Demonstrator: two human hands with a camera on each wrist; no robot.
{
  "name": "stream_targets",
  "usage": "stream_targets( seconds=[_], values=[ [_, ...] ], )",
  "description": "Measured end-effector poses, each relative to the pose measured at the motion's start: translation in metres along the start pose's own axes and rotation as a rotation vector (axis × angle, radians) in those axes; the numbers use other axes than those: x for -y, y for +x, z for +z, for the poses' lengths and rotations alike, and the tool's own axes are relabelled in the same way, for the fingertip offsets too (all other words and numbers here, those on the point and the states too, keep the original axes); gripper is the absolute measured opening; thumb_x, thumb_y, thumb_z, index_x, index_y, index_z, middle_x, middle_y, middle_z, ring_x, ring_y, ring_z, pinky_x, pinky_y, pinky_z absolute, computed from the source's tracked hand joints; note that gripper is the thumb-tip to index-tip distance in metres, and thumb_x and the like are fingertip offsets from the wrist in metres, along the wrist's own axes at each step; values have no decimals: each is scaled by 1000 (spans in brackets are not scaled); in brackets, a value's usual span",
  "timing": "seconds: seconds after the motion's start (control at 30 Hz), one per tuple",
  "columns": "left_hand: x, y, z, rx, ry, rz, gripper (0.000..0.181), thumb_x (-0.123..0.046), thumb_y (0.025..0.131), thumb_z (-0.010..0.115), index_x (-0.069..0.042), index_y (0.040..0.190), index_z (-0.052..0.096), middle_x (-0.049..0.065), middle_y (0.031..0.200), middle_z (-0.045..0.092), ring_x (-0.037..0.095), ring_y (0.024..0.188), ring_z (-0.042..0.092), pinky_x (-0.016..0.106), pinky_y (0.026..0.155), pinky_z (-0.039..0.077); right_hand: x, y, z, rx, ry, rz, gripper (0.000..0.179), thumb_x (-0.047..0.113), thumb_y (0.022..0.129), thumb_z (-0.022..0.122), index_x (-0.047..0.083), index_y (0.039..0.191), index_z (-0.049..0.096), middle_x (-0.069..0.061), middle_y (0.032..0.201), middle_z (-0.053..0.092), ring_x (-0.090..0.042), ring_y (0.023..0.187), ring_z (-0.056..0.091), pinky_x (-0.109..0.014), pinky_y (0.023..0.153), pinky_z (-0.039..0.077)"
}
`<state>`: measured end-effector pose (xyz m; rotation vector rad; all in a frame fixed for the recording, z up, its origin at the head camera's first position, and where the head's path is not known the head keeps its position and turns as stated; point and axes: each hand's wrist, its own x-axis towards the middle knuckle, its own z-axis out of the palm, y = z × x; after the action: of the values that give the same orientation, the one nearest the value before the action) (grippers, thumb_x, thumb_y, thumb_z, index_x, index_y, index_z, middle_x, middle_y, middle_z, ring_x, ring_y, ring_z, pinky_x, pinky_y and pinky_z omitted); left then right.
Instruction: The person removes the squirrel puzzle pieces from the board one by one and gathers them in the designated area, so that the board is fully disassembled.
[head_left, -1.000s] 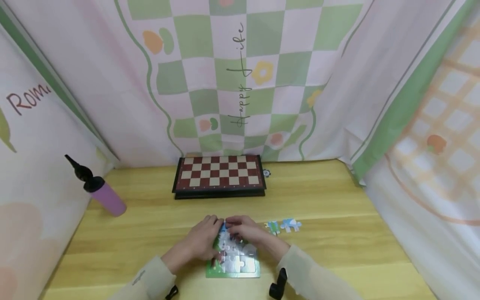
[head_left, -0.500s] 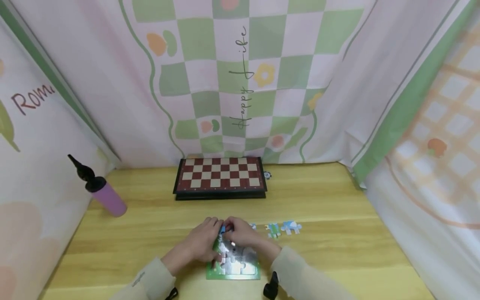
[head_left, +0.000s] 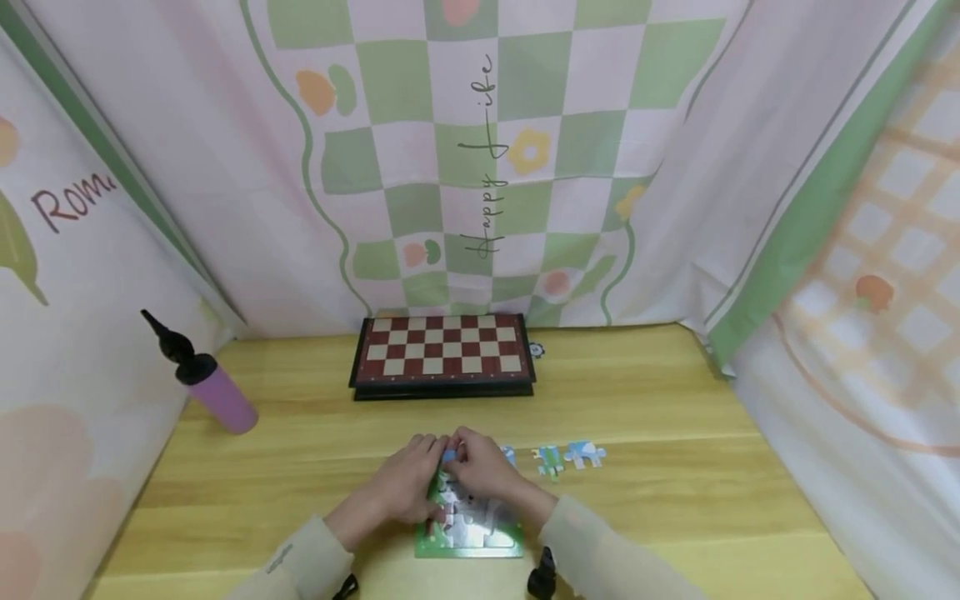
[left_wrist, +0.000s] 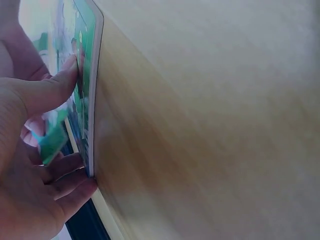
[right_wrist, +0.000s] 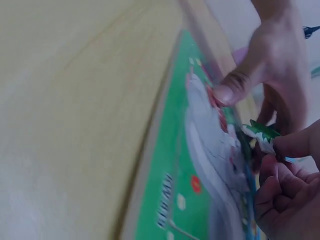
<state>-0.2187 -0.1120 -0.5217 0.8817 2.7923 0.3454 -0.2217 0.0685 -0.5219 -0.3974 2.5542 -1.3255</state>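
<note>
A jigsaw puzzle (head_left: 480, 542) with a green border lies in its tray at the near middle of the table, partly covered by both hands. My left hand (head_left: 401, 485) holds its left side, the thumb (left_wrist: 70, 77) pressing on the picture and the fingertips (left_wrist: 80, 192) at the tray's edge. Over the far left part of the puzzle, my right hand (head_left: 483, 467) pinches a jigsaw piece between thumb and fingers. That jigsaw piece (right_wrist: 264, 134) shows green and white in the right wrist view, tilted above the picture. In the left wrist view the same piece (left_wrist: 52, 142) looks green.
Loose jigsaw pieces lie right of the puzzle: a green and blue piece (head_left: 550, 460), a blue and white piece (head_left: 584, 453), and another (head_left: 508, 454) partly behind my right hand. A chessboard box (head_left: 442, 354) sits at the back, a purple hand pump (head_left: 221, 404) at the left.
My right hand has shifted left and slightly away over the puzzle's far left corner, uncovering a loose piece. My left hand has stayed at the left edge.
</note>
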Motion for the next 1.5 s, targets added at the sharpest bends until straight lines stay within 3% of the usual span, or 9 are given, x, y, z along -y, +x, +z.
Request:
stream_targets(
  seconds=[0.17,0.27,0.47,0.6,0.7,0.87,1.13,1.37,1.5],
  values=[
    [0,-2,3,3,-41,-26,121,-50,69,92,-1,160,30,18,155,50,33,141,51,49,120,47,-3,-6,-21,-1,30,-36,14,8,96,66,2,108,62,-7,91,66,-14,78,59,-20,65,53],
    [1,-2,5,1,-66,-46,123,-49,69,92,-2,162,26,18,158,47,34,145,48,51,121,44,-12,-11,-42,-43,48,-41,15,6,96,64,0,111,62,-11,95,68,-15,82,61,-21,69,56],
    [1,-1,7,9,-64,-51,121,-49,71,91,-5,163,25,16,161,44,34,148,45,51,124,42,-57,-36,-101,-232,9,17,26,2,100,58,-6,125,58,-19,104,70,-17,87,65,-23,72,58],
    [2,-2,7,19,-45,-51,121,-49,72,90,-5,163,25,16,161,44,34,148,46,50,124,41,-91,-59,-139,-370,-88,56,27,0,101,59,-8,126,60,-19,99,68,-10,81,62,-20,67,54],
    [2,-4,6,21,-32,-48,121,-49,71,91,-5,163,25,17,161,45,34,147,46,50,123,42,-108,-72,-156,-415,-131,107,27,1,101,60,-9,126,61,-18,95,67,-5,74,59,-20,61,51],
    [3,-5,4,16,-31,-41,119,-49,72,90,-5,163,27,17,159,47,34,145,48,50,122,44,-123,-84,-169,-396,-191,176,29,6,102,58,-7,129,60,-19,98,69,-11,79,63,-21,62,51],
    [3,1,-1,8,-21,-43,113,-48,76,89,-6,162,29,16,159,47,32,145,48,49,122,45,-136,-87,-177,-402,-292,205,30,7,101,60,-8,126,61,-22,100,69,-26,88,68,-25,69,51],
    [4,2,-2,26,-31,-41,113,-51,76,89,-7,162,30,15,158,48,31,144,48,50,121,45,-144,-90,-179,-396,-380,162,28,6,98,62,-11,120,64,-22,94,73,-24,80,67,-32,67,54],
    [5,1,-1,25,-33,-28,108,-50,77,88,-14,163,32,12,154,51,29,139,50,49,119,47,-144,-92,-177,-374,-473,136,31,8,96,63,-14,118,65,-27,98,71,-29,81,68,-45,70,60]
  ],
)
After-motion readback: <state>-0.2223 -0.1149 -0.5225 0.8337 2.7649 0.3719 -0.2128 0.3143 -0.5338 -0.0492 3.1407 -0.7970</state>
